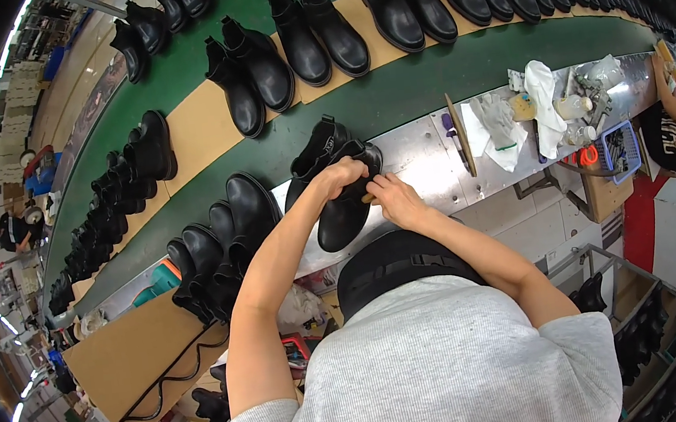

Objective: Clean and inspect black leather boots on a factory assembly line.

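Note:
A black ankle boot [343, 224] is on the metal bench edge in front of me, its toe toward my body. My left hand [342, 175] is closed on the upper part of this boot, near its opening. From the right, my right hand [398, 202] touches the boot's side with its fingers pinched together. A small brownish bit shows at those fingertips, too little of it to name. Just behind, to the left, another black boot [311, 157] stands with its pull loop up, partly covered by my left hand and forearm.
A green conveyor belt [415, 81] carries several black boots [321, 36] on brown card. More boots [250, 208] stand at my left. On the right lie a brush [460, 134], white gloves [500, 127], jars [573, 107] and a blue basket [620, 152]. Another person's arm [670, 90] shows at far right.

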Action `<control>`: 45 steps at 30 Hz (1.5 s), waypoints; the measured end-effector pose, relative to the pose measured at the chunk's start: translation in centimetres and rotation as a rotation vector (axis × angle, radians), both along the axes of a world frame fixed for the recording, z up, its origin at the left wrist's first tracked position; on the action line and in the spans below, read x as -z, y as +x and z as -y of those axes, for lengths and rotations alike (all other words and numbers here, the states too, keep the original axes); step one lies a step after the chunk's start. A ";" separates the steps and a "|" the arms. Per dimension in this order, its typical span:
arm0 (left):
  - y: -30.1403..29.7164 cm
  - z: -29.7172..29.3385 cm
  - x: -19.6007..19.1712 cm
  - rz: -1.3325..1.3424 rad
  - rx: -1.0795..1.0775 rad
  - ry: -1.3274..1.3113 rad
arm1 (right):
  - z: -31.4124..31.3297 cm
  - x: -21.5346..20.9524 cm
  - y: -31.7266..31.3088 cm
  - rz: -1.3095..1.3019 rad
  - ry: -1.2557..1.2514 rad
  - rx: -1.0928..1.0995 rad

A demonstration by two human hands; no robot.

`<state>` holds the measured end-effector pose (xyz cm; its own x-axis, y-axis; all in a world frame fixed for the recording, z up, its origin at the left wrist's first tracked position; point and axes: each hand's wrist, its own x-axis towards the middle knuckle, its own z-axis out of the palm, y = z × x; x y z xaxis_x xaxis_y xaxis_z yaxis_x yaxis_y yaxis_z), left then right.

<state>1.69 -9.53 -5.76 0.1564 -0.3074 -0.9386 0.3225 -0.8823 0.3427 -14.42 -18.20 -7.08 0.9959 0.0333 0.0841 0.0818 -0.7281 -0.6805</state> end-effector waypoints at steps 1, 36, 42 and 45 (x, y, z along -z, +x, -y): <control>-0.1 0.5 -0.2 0.032 -0.007 0.013 | 0.3 0.6 0.0 -0.042 -0.040 0.032; -3.0 -7.0 -18.7 -0.129 -0.990 -0.452 | -0.8 -14.2 4.4 0.134 0.352 0.475; -2.9 -7.1 -18.4 -0.093 -1.008 -0.436 | -2.4 -13.6 2.4 0.178 0.335 0.447; -3.4 -6.8 -18.9 -0.048 -0.966 -0.399 | -0.6 -14.2 4.5 0.197 0.352 0.553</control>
<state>-1.70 -2.76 13.15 0.4652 -0.3604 -0.8085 0.8514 -0.0681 0.5202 -9.90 -17.63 7.10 0.8234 -0.5389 0.1777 -0.0924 -0.4363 -0.8951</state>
